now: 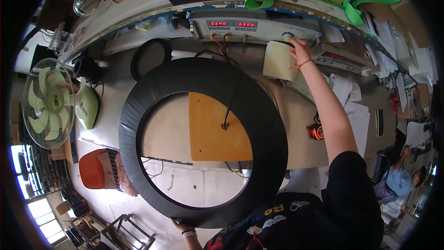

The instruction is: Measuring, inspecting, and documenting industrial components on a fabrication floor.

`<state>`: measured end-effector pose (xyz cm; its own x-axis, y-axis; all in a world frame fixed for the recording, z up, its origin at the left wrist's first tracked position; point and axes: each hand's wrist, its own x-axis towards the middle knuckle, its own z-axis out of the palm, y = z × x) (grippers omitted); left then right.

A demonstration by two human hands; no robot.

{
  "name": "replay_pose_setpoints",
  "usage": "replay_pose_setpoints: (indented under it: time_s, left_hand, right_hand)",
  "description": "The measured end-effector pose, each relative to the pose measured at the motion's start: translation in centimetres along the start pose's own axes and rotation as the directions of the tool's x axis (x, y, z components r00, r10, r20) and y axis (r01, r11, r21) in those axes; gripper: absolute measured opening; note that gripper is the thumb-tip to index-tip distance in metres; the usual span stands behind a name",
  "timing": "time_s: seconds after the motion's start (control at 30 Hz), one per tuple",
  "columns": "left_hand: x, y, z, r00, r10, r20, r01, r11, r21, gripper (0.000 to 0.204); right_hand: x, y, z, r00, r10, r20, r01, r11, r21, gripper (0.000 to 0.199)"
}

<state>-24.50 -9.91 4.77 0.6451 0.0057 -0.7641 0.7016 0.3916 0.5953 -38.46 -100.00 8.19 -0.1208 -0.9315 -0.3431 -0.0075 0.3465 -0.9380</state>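
Observation:
A large black ring [270, 125], its surface slightly wrinkled like a wrapped coil, leans on the bench edge and reaches down toward my body. My left hand [184, 228] grips its lower rim, with the fingers partly hidden behind it. My right hand [300, 52] stretches to the far side, fingers apart, its fingertips at a round knob [287, 36] on a bench meter with red digits [254, 27]. Below that hand lies a pale booklet [279, 60]. Through the ring's opening shows an orange-yellow board [217, 143], with a black cable [228, 111] running to a hole in it.
A smaller black ring [151, 58] lies at the back left. A green fan [51, 102] stands at the left, near an orange chair [92, 169]. To the right are a second meter [342, 58], papers [358, 125] and an orange tape measure [316, 132]. Another person [400, 183] sits far right.

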Motion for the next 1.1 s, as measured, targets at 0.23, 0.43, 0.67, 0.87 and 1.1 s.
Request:
replay_pose_setpoints:
  time_s: [0.23,0.43,0.67,0.87,1.1]
  left_hand:
    - [-0.1,0.2,-0.4,1.000,0.014,0.006,-0.014,1.000,-0.017,0.067]
    - [-1.1,0.0,1.1,0.996,0.040,-0.083,-0.042,0.999,-0.022,0.065]
    - [-0.1,0.1,-0.7,1.000,-0.003,-0.014,0.002,0.999,-0.052,0.065]
    - [1.4,-0.1,-3.2,1.000,0.024,-0.009,-0.024,0.999,-0.046,0.072]
    - [3.2,0.0,-4.2,0.999,-0.010,-0.047,0.010,1.000,-0.019,0.072]
  right_hand:
    - [0.9,1.3,1.4,0.960,0.020,0.280,-0.017,1.000,-0.014,0.030]
    - [1.5,1.5,2.8,0.973,0.031,0.229,-0.035,0.999,0.017,0.039]
    - [0.0,0.6,2.0,0.981,0.034,0.189,-0.045,0.998,0.053,0.043]
    - [-13.4,1.3,-1.2,0.758,-0.588,0.282,0.645,0.741,-0.189,0.012]
    - [-36.2,6.3,1.6,0.494,-0.071,0.867,0.691,0.637,-0.341,0.021]
